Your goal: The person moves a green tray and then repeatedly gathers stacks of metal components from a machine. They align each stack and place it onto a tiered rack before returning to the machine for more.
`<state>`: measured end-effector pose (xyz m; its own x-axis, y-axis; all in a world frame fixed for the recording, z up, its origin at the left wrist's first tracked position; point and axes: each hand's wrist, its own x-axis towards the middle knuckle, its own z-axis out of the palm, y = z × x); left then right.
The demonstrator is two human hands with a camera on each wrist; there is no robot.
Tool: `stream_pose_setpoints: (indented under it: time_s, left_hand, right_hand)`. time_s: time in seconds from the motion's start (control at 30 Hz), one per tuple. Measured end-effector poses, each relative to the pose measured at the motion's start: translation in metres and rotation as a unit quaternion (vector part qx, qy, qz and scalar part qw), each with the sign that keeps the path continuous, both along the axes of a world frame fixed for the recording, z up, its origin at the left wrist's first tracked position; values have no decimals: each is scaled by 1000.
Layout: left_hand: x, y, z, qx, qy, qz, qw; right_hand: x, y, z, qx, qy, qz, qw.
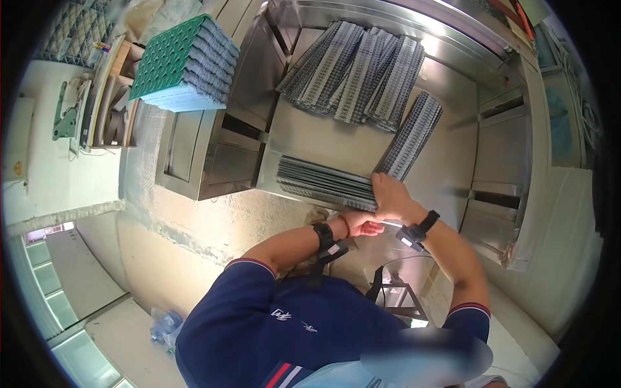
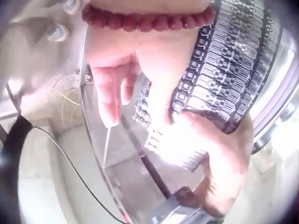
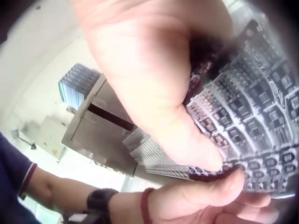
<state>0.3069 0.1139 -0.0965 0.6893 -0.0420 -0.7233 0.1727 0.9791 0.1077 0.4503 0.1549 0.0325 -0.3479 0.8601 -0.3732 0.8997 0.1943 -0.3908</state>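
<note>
A row of thin dark circuit board strips point(image 1: 323, 181) with silver patterning lies along the near side of a metal work surface. My right hand point(image 1: 391, 197) grips its right end, the thumb laid over the strips point(image 3: 243, 112) in the right wrist view; its other fingers are largely hidden. Just below that end, my left hand point(image 1: 361, 223) is turned palm up with fingers extended. Its thumb touches the lower edge of the strips point(image 2: 224, 60). Beyond my right hand, another strip stack point(image 1: 411, 132) lies at a slant. Several more bundles point(image 1: 356, 71) fan out at the back.
Raised metal walls point(image 1: 246, 84) border the work surface point(image 1: 317, 139) at left, right and back. A green-topped pile of blue-grey trays point(image 1: 187, 68) stands at the left. A black-framed box point(image 1: 404, 301) and a thin cable lie below my right forearm.
</note>
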Motion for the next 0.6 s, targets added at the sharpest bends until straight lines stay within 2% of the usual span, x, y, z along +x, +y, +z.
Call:
stream_pose_setpoints:
  time_s: [0.17, 0.27, 0.3, 0.33, 0.37, 0.4, 0.43, 0.47, 0.5, 0.53, 0.57, 0.6]
  left_hand:
    - [5, 10, -1, -62, 56, 19, 996]
    - [-16, 13, 14, -49, 68, -19, 996]
    - [-29, 22, 35, 80, 43, -110, 990]
    - [-43, 29, 58, 206, 16, -200, 958]
    - [-58, 35, 84, 377, 41, -205, 902]
    - [-73, 38, 94, 534, 77, -182, 822]
    - [-88, 40, 103, 672, 109, -154, 716]
    - [-102, 50, 121, 787, 142, -133, 585]
    - [-115, 63, 135, 878, 169, -106, 436]
    - [-128, 73, 132, 901, 192, -125, 368]
    - [-132, 86, 146, 895, 210, -146, 366]
    - [-135, 96, 145, 896, 205, -149, 365]
  right_hand:
    - [-9, -1, 2, 35, -10, -14, 999]
    - [-14, -10, 0, 75, -41, -30, 996]
    - [-16, -13, 0, 87, -52, -39, 994]
    - [-18, -16, -1, 86, -50, -42, 994]
    - [-20, -19, -2, 94, -56, -53, 993]
    - [-22, -22, -3, 102, -62, -65, 991]
    - [-23, -24, -6, 101, -59, -72, 991]
    - [-23, -26, -9, 122, -57, -75, 988]
    - [-23, -28, -10, 144, -55, -79, 985]
    - [-23, -29, -9, 142, -55, -85, 985]
    - [-22, -28, -7, 141, -48, -85, 985]
    - [-22, -28, -6, 141, -42, -84, 986]
